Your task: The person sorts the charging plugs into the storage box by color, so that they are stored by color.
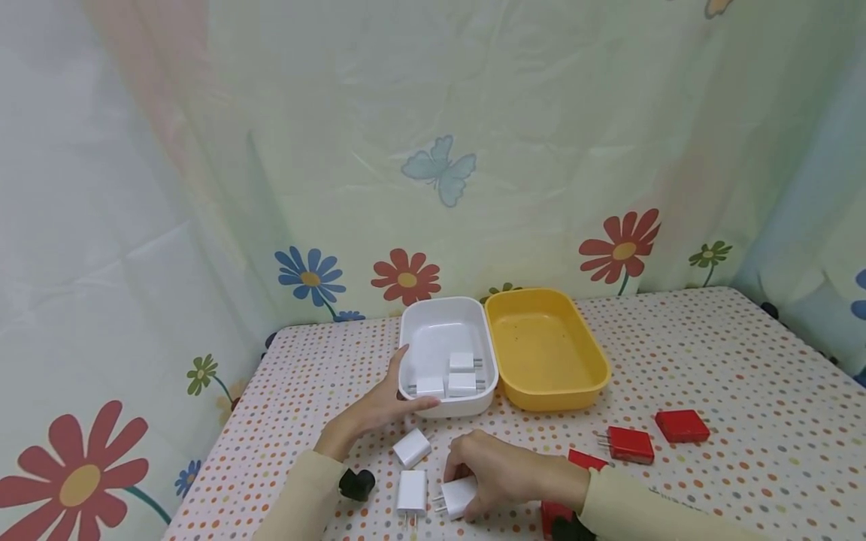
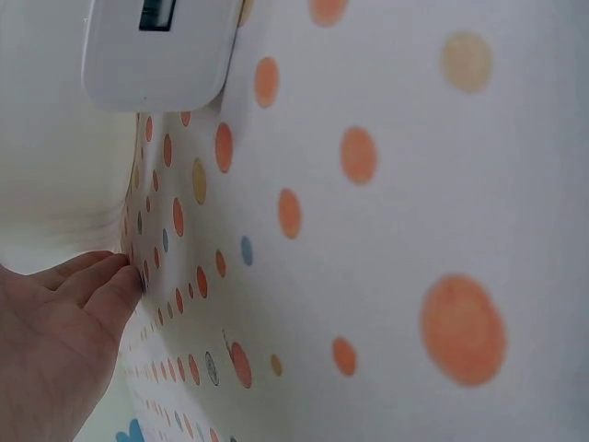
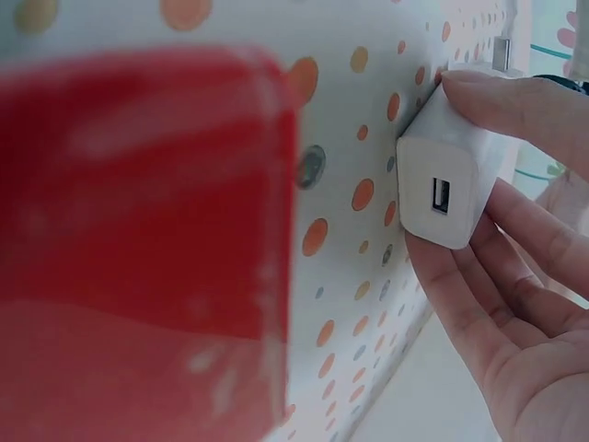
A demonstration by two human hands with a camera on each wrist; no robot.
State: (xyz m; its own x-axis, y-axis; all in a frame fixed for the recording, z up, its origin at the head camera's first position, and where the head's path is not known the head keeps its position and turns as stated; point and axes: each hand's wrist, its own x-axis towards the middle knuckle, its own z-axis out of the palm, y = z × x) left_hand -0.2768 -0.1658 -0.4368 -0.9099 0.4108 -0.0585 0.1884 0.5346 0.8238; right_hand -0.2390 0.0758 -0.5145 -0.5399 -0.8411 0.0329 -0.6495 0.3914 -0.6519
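Observation:
In the head view my left hand (image 1: 380,404) rests against the near left side of the white tray (image 1: 446,304), thumb along its near rim and fingers at its left side. Several white chargers (image 1: 462,362) lie inside the tray. My right hand (image 1: 497,473) pinches a white charger (image 1: 458,497) on the table. Left of it lie two more white chargers, one upper (image 1: 411,448) and one lower (image 1: 412,492). The right wrist view shows the thumb and fingers of my right hand (image 3: 525,304) around the white charger (image 3: 437,184), its USB port visible.
A yellow tray (image 1: 548,361) touches the white tray's right side. Red chargers lie to the right, one (image 1: 631,444) beside another (image 1: 682,426), with more partly under my right forearm. A flowered curtain (image 1: 528,150) hangs behind the dotted tablecloth (image 1: 744,353).

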